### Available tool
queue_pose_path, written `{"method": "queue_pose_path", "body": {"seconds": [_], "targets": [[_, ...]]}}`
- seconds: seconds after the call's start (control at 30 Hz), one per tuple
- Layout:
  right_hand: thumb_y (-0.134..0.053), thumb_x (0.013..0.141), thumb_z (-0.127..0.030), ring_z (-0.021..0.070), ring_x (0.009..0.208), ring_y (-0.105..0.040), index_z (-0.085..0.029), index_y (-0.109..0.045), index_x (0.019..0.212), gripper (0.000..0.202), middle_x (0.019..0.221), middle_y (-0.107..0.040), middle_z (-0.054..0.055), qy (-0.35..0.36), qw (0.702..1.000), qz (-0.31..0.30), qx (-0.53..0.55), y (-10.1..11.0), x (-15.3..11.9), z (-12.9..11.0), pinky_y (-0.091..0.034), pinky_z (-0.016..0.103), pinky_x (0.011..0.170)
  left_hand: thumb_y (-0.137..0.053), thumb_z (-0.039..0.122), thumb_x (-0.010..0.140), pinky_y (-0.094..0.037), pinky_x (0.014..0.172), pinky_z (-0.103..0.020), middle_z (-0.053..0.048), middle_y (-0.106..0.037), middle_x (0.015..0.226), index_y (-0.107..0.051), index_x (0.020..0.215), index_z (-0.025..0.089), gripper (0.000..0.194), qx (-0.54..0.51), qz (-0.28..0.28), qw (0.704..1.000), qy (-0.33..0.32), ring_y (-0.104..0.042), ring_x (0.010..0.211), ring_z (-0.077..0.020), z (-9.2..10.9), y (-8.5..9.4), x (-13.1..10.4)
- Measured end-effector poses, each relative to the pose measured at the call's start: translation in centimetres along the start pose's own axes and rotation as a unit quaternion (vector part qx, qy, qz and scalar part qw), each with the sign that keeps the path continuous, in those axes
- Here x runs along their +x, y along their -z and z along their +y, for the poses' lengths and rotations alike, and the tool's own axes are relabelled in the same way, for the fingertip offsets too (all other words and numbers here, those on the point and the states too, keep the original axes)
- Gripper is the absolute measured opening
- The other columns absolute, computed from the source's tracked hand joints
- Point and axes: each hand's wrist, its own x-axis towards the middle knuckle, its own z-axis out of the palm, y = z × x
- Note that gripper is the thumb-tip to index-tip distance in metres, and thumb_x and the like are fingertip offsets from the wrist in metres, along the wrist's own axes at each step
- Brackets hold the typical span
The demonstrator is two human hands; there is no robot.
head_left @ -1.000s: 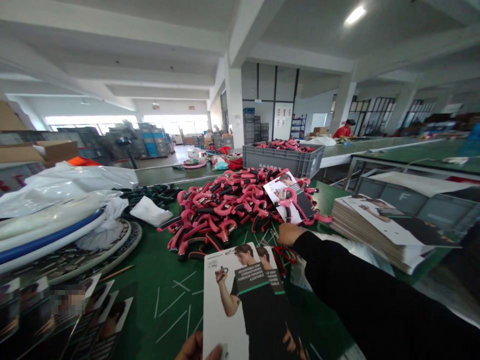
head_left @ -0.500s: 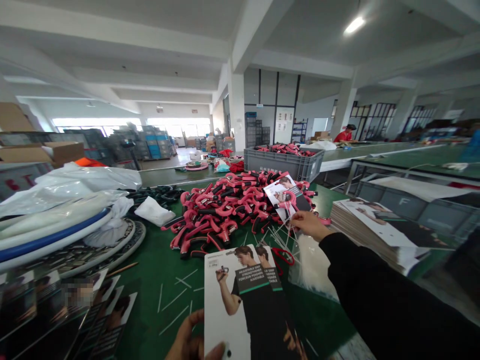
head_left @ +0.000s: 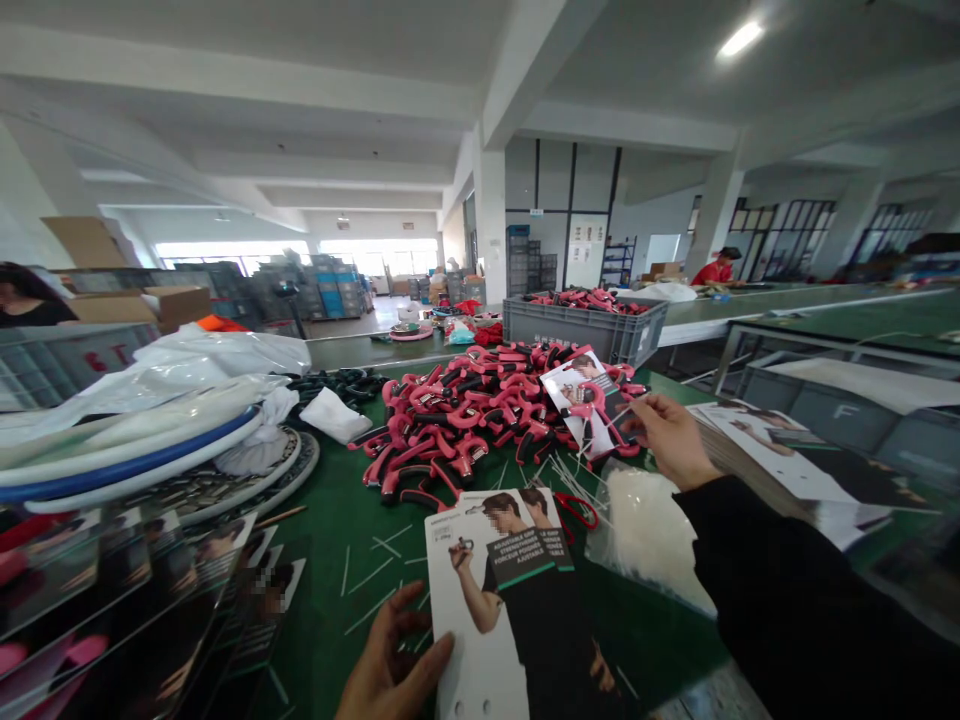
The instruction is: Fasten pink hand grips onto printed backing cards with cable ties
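My left hand [head_left: 394, 655] is beside the left edge of a printed hand-grip packaging card [head_left: 480, 600], its thumb tip at the edge and the other fingers apart from the thumb. A second card shows behind that one. My right hand [head_left: 675, 440] pinches a thin white cable tie [head_left: 624, 409], near a card with a pink grip on it [head_left: 591, 400]. Behind lies a heap of pink and black hand grips [head_left: 450, 410]. Loose white cable ties [head_left: 367, 575] are scattered on the green table, with more by red-handled scissors [head_left: 581, 512].
A clear bag of white ties [head_left: 645, 520] lies below my right hand. To the right stands a stack of cards [head_left: 780, 450]. Finished-looking cards [head_left: 150, 600] overlap at left, near round bundles [head_left: 150, 450]. A grey crate [head_left: 585, 330] stands behind the heap; people sit further off.
My right hand has moved up and right from the loose ties, with a tie between its fingers. My left hand's fingers have come out from behind the card. The view has shifted slightly left.
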Motion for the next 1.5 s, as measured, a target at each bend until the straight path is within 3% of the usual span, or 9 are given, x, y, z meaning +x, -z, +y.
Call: {"method": "queue_pose_path", "body": {"seconds": [0.1,0.33,0.63,0.77,0.87,0.93,1.03,1.2,1.5], "targets": [[-0.052,0.088,-0.031,0.0093,0.059,-0.057,-0.015,-0.054,0.087,0.017,0.078,-0.06,0.0,-0.029,0.995,-0.056,0.08,-1.0,-3.1,-0.9,-0.041,0.018,0.043,-0.073,0.047,0.06,-0.038,0.051,-0.026,-0.009,-0.059,0.1,-0.053,0.115,0.016,0.066,0.157,0.107,0.974,-0.121,-0.048,0.059,-0.0154,2.1,-1.0,-0.8],[-0.068,0.068,-0.039,0.0114,0.055,-0.06,-0.018,-0.051,0.073,0.027,0.074,-0.065,0.005,-0.102,0.961,-0.191,0.172,-5.1,-10.0,-1.4,-0.029,0.014,0.033,-0.053,0.053,0.079,-0.032,0.047,-0.021,-0.008,-0.066,0.08,-0.065,0.101,0.012,0.048,0.037,-0.168,0.983,-0.068,-0.048,0.054,-0.011,5.5,-4.6,-0.7],[-0.064,0.073,-0.043,0.0124,0.055,-0.059,-0.019,-0.052,0.083,0.028,0.075,-0.063,0.003,-0.06,0.957,-0.236,0.156,-7.3,-11.5,-1.6,-0.029,0.014,0.033,-0.067,0.045,0.07,-0.014,0.035,-0.019,-0.002,-0.064,0.067,-0.065,0.086,0.01,0.039,-0.064,-0.243,0.965,0.074,-0.031,0.035,-0.0002,5.9,-4.5,-0.4],[-0.057,0.081,-0.031,0.0163,0.071,-0.062,-0.026,-0.045,0.121,0.041,0.093,-0.064,0.005,0.172,0.965,-0.195,-0.02,-6.8,-11.9,-0.9,-0.047,0.024,0.05,-0.069,0.043,0.069,-0.012,0.034,-0.018,-0.002,-0.064,0.067,-0.063,0.089,0.01,0.039,-0.146,-0.241,0.955,0.098,-0.032,0.032,0.001,5.5,-3.8,-0.4],[-0.047,0.084,-0.017,0.0207,0.079,-0.06,-0.025,-0.054,0.121,0.038,0.092,-0.065,0.008,0.467,0.815,-0.179,-0.293,-6.4,-12.8,-0.7,-0.05,0.031,0.063,-0.071,0.04,0.069,-0.009,0.033,-0.018,-0.001,-0.063,0.062,-0.062,0.091,0.01,0.038,-0.172,-0.255,0.945,0.109,-0.03,0.031,0.0015,5.5,-3.5,-0.5],[-0.045,0.084,-0.012,0.0217,0.079,-0.061,-0.023,-0.061,0.113,0.035,0.088,-0.065,0.009,0.558,0.721,-0.183,-0.368,-6.4,-13.4,-0.7,-0.05,0.03,0.061,-0.07,0.035,0.07,-0.008,0.032,-0.018,0.001,-0.061,0.061,-0.061,0.095,0.01,0.036,-0.2,-0.268,0.934,0.123,-0.027,0.029,0.002,5.8,-3.3,-0.7],[-0.044,0.086,-0.013,0.0197,0.075,-0.062,-0.02,-0.065,0.106,0.03,0.085,-0.067,0.009,0.586,0.686,-0.194,-0.386,-6.7,-14.0,-0.7,-0.051,0.029,0.06,-0.069,0.027,0.072,-0.006,0.033,-0.017,0.003,-0.056,0.061,-0.06,0.098,0.012,0.031,-0.245,-0.279,0.914,0.16,-0.023,0.03,0.0029,6.5,-3.1,-1.2],[-0.043,0.089,-0.019,0.021,0.087,-0.064,-0.014,-0.052,0.124,0.037,0.102,-0.067,0.015,0.559,0.72,-0.219,-0.348,-7.2,-14.9,0.3,-0.054,0.031,0.068,-0.073,0.026,0.067,-0.004,0.036,-0.015,0.006,-0.051,0.062,-0.058,0.106,0.016,0.043,-0.284,-0.268,0.899,0.199,-0.024,0.034,0.0026,7.2,-2.9,-2.0],[-0.041,0.085,-0.008,0.0204,0.085,-0.064,-0.018,-0.061,0.113,0.036,0.098,-0.067,0.011,0.593,0.705,-0.165,-0.353,-7.2,-13.4,1.4,-0.055,0.03,0.068,-0.073,0.044,0.067,-0.014,0.037,-0.017,0.002,-0.065,0.062,-0.033,0.133,0.022,0.08,-0.24,-0.312,0.908,0.143,-0.028,0.033,-0.0007,5.6,-3.4,-3.0]]}}
